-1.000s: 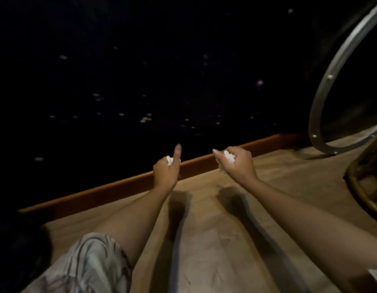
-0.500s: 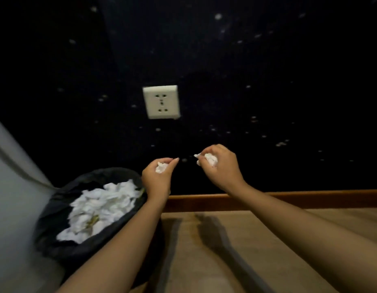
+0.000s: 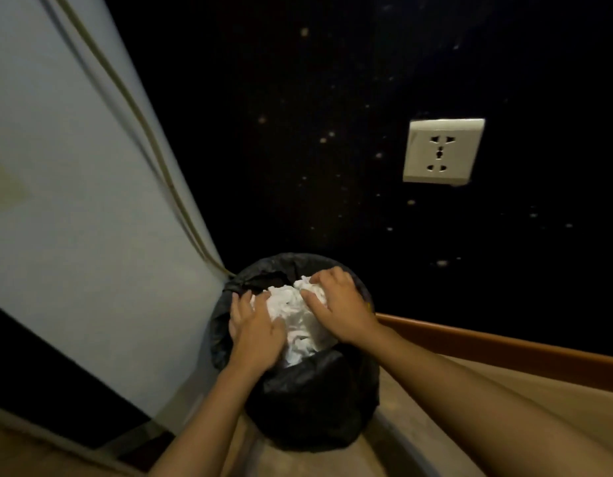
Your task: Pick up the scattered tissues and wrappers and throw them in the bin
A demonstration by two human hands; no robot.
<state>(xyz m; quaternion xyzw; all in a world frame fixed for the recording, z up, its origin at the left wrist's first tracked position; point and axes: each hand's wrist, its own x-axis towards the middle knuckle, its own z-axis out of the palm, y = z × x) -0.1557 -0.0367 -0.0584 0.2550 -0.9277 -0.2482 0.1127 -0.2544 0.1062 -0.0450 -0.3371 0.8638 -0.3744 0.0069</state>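
both bare forearms reach forward from 6 o'clock edge, converging toward centre. left hand (image 3: pixel 255 333) palm down, fingers spread and pointing toward 12 o'clock, thumb angled out toward 1 o'clock, pressed flat. right hand (image 3: pixel 339 309) at 2 o'clock of left hand, palm down, fingers curled and pointing toward 10 o'clock, thumb stretched toward left hand. hands near each other, not touching. right forearm enters from 4 o'clock, left from 7 o'clock.

We noted white tissues (image 3: pixel 300 318) heaped in a bin (image 3: pixel 319 401) lined with glossy black plastic. The wall (image 3: pixel 332 98) behind was black, flecked with pale specks. The socket plate (image 3: pixel 442 151) was cream-white, the skirting (image 3: pixel 504 346) orange-brown, the panel (image 3: pixel 74 201) at left pale grey-blue.
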